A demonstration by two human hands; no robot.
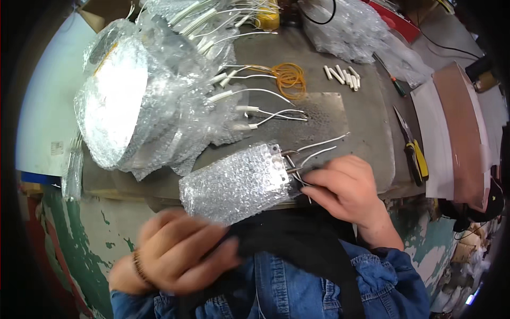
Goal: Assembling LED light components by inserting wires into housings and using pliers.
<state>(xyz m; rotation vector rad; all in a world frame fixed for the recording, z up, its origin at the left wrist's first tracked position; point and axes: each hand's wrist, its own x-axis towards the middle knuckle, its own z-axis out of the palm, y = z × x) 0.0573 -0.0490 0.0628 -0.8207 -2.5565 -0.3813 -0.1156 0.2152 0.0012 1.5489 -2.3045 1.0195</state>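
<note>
A flat metal plate wrapped in bubble wrap lies across the near edge of the workbench, white wires trailing from its right end. My right hand pinches those wires and the terminals at the plate's right end. My left hand is blurred, below the plate's left part, its fingers curled near the plate's lower edge over a dark cloth; whether it grips anything is unclear.
A large roll of bubble wrap sits at the left. More wired white sleeved parts, orange rubber bands, small white tubes, a bare metal sheet and yellow-handled pliers lie on the bench.
</note>
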